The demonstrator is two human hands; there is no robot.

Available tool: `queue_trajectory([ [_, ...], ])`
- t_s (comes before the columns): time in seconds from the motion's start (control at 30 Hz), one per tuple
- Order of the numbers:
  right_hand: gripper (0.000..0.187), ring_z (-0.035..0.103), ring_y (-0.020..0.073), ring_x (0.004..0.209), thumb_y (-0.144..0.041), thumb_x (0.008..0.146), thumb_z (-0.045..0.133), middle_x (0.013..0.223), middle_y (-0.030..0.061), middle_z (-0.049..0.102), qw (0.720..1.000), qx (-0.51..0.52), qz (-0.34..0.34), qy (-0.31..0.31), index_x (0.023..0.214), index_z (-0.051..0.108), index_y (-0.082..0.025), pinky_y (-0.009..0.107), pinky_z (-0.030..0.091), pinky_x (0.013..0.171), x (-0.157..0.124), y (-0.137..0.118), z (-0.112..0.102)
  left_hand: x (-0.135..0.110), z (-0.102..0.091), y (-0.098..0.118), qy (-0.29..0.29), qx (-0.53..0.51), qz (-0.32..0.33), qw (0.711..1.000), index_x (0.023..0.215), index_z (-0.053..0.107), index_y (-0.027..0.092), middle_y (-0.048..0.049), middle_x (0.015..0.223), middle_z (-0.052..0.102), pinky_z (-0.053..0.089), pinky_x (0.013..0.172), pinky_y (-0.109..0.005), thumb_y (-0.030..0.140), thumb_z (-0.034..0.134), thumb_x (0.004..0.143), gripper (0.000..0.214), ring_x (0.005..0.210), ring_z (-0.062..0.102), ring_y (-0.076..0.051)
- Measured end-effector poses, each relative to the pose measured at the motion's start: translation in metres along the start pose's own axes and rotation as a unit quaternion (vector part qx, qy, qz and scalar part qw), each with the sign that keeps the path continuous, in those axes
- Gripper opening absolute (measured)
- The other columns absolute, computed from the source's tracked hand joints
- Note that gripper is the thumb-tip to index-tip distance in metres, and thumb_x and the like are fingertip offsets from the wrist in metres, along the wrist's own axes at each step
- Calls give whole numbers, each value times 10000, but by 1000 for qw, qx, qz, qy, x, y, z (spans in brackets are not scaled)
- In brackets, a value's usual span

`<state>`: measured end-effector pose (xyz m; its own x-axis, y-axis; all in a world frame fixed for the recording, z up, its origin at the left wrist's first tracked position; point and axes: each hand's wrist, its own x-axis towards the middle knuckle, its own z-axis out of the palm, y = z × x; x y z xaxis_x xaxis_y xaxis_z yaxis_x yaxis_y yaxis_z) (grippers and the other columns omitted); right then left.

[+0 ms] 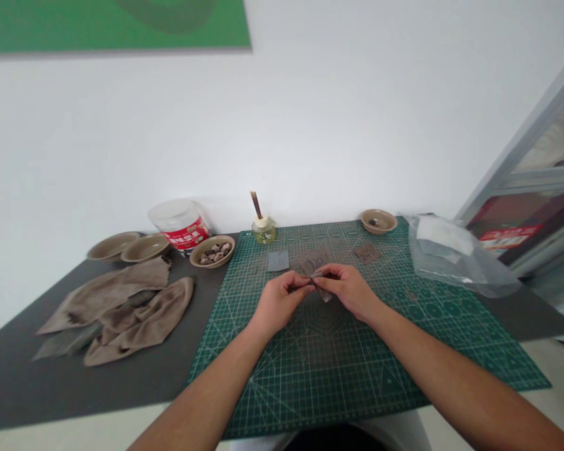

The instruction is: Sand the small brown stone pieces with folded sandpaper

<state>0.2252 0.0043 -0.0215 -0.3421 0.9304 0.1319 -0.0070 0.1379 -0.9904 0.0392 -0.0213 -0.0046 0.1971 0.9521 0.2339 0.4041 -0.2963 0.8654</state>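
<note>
My left hand (282, 297) and my right hand (348, 289) meet over the green cutting mat (310, 388), fingertips pinched together. Between them is a small grey-brown piece of sandpaper (326, 295), its lower end sticking out below the fingers. Whether something smaller sits inside the pinch is hidden. Just behind the fingers lies a brown sandpaper square (316, 259) with a handwritten number, seemingly 320. A grey square (278, 260) rests to its left, and another marked brown square (367, 252) to its right.
At the left are a bowl of small round lumps (212, 252), a clear jar with a red label (181, 228), two more bowls (145, 248) and crumpled brown cloths (136, 319). A reed bottle (264, 230), a small bowl (378, 222) and a plastic bag (451, 250) stand farther back.
</note>
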Motion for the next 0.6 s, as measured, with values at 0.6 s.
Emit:
queue_trajectory([
  [0.6, 225, 608, 147, 647, -371, 812, 687, 763, 16, 703, 998, -49, -26, 3, 910, 737, -175, 265, 471, 620, -2, -6, -3, 1, -1, 0, -7, -82, 19, 996, 703, 670, 181, -37, 902, 745, 532, 790, -298, 216, 720, 758, 83, 852, 686, -184],
])
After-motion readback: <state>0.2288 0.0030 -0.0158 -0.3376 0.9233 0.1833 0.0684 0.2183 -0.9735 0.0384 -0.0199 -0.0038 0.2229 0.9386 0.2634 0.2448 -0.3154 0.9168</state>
